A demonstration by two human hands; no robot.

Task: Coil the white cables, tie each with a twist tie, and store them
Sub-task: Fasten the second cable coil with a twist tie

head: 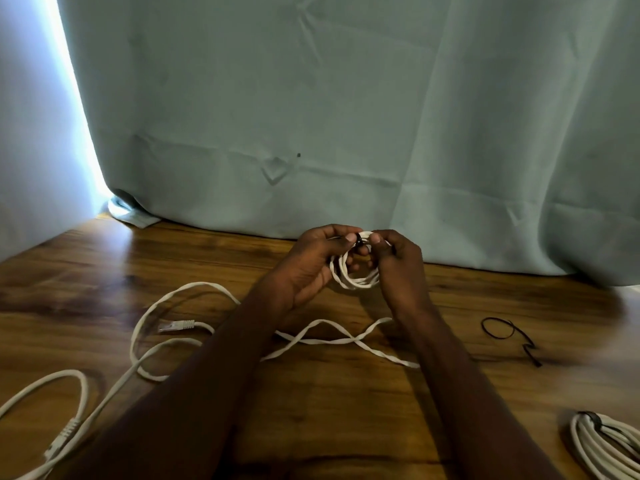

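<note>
Both hands hold a small coil of white cable [355, 280] above the far middle of the wooden table [329, 393]. My left hand [311, 265] grips the coil's left side, and my right hand [398, 268] grips its right side. Between the thumbs, at the coil's top, sits a black twist tie [359, 241]. A loose white flat cable [207, 341] with a plug lies in loops under my forearms. Another loose white cable [52, 403] lies at the near left. A coiled white cable [602, 445], bound with a dark tie, rests at the near right.
A spare black twist tie [509, 336] lies on the table to the right of my right forearm. A pale green curtain [346, 116] hangs along the table's far edge, with bright light at its left side.
</note>
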